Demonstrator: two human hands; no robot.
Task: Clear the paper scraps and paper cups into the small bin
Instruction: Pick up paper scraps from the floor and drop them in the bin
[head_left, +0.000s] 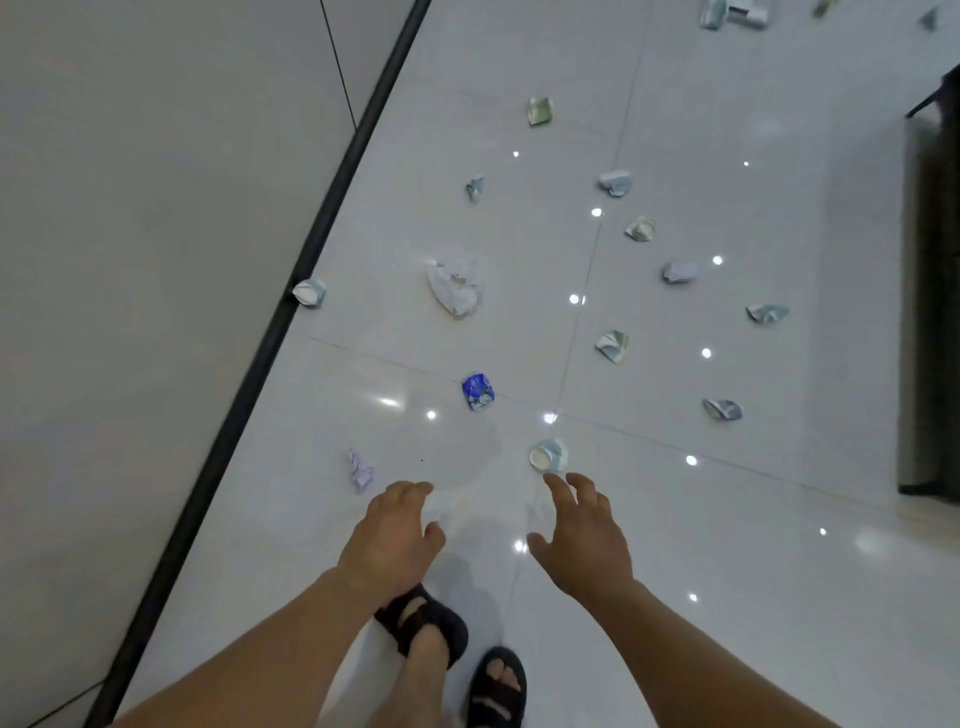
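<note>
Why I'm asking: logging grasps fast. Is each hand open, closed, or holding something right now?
Left hand: open, holding nothing.
Right hand: open, fingers spread, close to a paper cup, holding nothing.

A white paper cup (548, 456) is lying on its side on the floor (753, 545), mouth showing. A blue crumpled scrap (478, 392) is sitting just beyond it, a large white crumpled paper (453, 287) farther off, a lilac scrap (360, 469) leftward. Crushed cups (613, 346) are lying scattered to the right
</note>
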